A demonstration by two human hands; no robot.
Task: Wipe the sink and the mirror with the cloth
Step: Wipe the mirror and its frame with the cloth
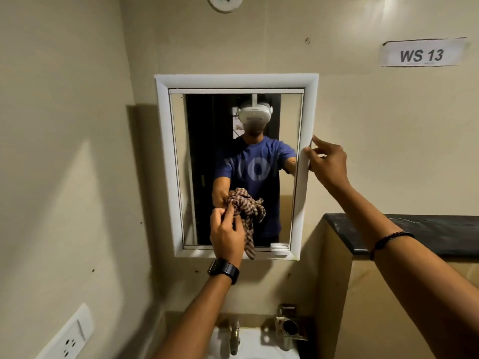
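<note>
The left hand (226, 235) pinches the cloth (246, 208) against the mirror (202, 151); bare glass lies above; the right hand (328, 164) pinches the mirror's right frame.

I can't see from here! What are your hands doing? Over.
Left hand presses checked cloth on mirror. Right hand grips mirror's right frame edge. Sink below. Nothing in the way.

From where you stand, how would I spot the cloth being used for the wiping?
Find the white-framed mirror on the beige wall above the sink. Low on its glass, the left hand, the one with a black watch, presses a bunched cloth against it. The cloth is the only brown-and-white checked thing here, one tail dangling past the frame's bottom edge.
</note>
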